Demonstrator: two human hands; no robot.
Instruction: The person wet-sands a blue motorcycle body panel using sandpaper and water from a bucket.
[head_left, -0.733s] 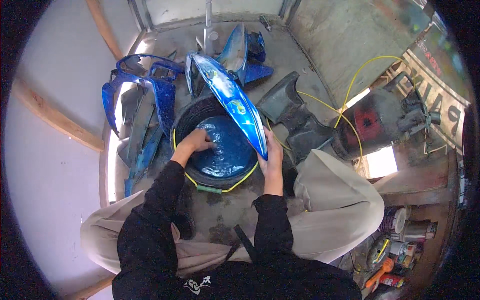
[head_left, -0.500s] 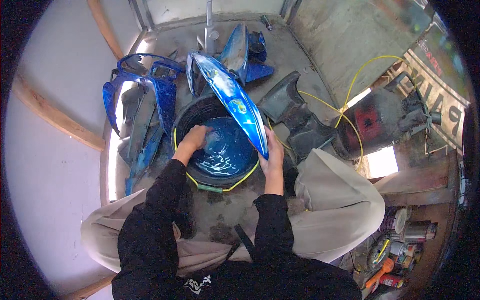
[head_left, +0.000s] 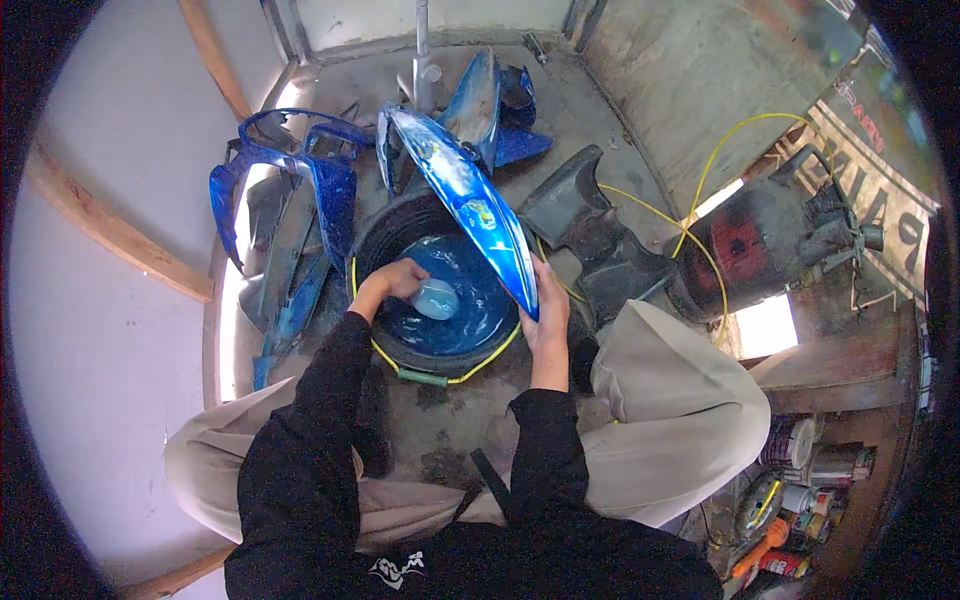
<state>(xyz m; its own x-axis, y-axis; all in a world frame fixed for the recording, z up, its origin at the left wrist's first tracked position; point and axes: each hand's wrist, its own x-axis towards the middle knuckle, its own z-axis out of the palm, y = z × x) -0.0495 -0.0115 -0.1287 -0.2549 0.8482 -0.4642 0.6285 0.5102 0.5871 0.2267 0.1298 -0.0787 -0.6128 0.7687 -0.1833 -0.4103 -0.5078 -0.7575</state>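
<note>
A black bucket [head_left: 400, 220] of bluish water [head_left: 462, 335] stands in front of me. Over the bucket, my left hand [head_left: 398, 279] is closed on the edge of a pale, see-through plastic cup [head_left: 437, 299], which sits at the water surface. On the right, my right hand [head_left: 548, 315] grips the lower end of a long, glossy blue motorcycle body panel [head_left: 478, 215]. That panel slants up and to the left across the bucket's right side, with whitish worn patches and a yellowish mark on its face. The fingers behind it are partly hidden.
Blue fairing parts [head_left: 335, 185] lie to the left, with more blue panels [head_left: 475, 105] beyond the bucket. Black plastic parts [head_left: 600, 235] and a dark tank [head_left: 735, 245] with a yellow hose [head_left: 705, 190] are at the right. Cans [head_left: 835, 463] crowd a lower-right shelf.
My left hand has come up a little from the water, and the cup now shows in its fingers. The right hand and the blue panel have hardly moved.
</note>
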